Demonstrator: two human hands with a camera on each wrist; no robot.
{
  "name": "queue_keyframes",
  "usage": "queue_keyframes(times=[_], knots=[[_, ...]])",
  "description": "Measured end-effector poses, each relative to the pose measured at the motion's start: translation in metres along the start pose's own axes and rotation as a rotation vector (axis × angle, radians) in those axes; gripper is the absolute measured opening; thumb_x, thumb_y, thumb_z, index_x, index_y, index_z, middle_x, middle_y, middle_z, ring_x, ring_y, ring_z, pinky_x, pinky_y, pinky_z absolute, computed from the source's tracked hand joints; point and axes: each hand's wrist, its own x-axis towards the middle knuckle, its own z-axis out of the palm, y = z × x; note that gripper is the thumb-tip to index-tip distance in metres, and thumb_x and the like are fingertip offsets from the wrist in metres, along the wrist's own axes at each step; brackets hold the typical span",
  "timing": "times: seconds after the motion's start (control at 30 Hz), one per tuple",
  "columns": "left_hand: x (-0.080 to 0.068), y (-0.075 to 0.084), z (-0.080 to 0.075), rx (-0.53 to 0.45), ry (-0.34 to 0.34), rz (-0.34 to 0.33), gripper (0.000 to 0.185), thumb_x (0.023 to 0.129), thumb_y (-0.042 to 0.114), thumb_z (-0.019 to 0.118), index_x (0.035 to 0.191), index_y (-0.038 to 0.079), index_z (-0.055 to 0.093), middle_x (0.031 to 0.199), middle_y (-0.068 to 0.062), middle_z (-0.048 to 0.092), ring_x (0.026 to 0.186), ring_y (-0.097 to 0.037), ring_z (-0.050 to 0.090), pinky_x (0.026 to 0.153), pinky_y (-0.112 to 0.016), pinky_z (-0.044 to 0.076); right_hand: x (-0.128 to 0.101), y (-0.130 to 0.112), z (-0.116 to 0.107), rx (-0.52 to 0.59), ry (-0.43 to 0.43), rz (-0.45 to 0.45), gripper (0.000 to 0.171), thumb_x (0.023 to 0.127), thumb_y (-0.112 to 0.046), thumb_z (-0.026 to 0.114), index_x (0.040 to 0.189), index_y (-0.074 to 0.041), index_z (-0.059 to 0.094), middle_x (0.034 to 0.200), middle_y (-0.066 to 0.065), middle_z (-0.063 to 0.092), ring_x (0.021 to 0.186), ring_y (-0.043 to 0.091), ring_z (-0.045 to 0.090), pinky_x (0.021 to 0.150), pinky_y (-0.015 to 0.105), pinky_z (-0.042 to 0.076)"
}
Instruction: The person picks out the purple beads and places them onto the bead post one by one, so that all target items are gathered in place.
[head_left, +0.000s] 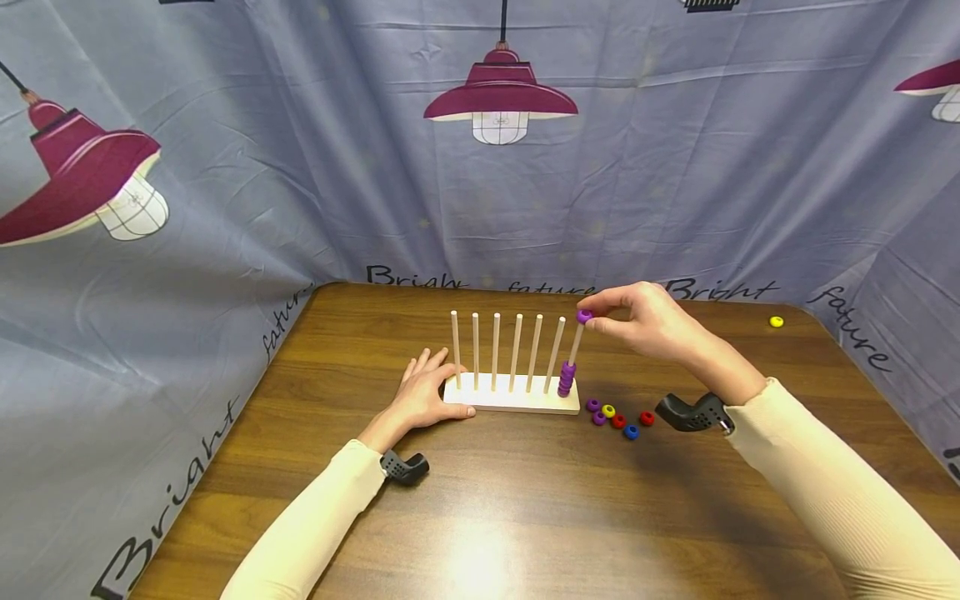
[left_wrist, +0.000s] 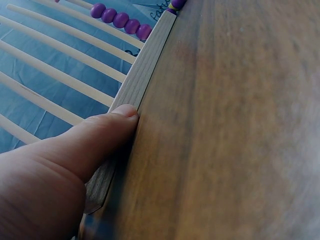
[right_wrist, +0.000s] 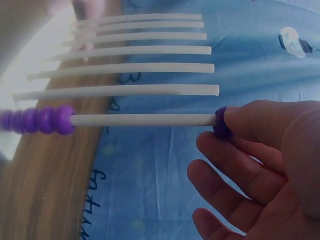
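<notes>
A wooden peg stand with a row of upright pegs stands on the table. My left hand holds its left end, the thumb along the front edge of the base and the other fingers spread behind. Several purple beads are stacked at the bottom of the rightmost peg. At that peg's top, my right hand pinches another purple bead between thumb and forefinger. In the right wrist view the peg's tip meets this bead, and the other fingers are loosely bent below it.
Right of the stand lie loose beads: purple beads, a yellow bead, red beads and a blue bead. Another yellow bead lies at the table's far right. A grey printed curtain hangs behind the brown table.
</notes>
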Motion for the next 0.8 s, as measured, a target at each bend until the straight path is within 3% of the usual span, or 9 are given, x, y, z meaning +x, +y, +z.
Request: queue_keyframes(times=[0.57, 0.8], knots=[[0.000, 0.000, 0.001, -0.005, 0.000, 0.002, 0.066, 0.070, 0.052, 0.080, 0.126, 0.024, 0.062, 0.158, -0.017, 0.031, 0.150, -0.042, 0.012, 0.122, -0.056, 0.005, -0.004, 0.002, -0.010, -0.080, 0.042, -0.016, 0.021, 0.090, -0.018, 0.069, 0.109, -0.013, 0.074, 0.100, 0.004, 0.076, 0.101, 0.022, 0.069, 0.082, 0.037, 0.052], [0.000, 0.000, 0.000, -0.001, 0.000, 0.003, 0.066, 0.070, 0.052, 0.080, 0.127, 0.023, 0.062, 0.158, -0.017, 0.031, 0.150, -0.041, 0.013, 0.122, -0.056, 0.005, -0.012, 0.009, -0.011, -0.081, 0.046, 0.016, 0.021, 0.090, -0.021, 0.068, 0.109, -0.015, 0.074, 0.100, 0.002, 0.076, 0.105, 0.024, 0.068, 0.084, 0.040, 0.052]])
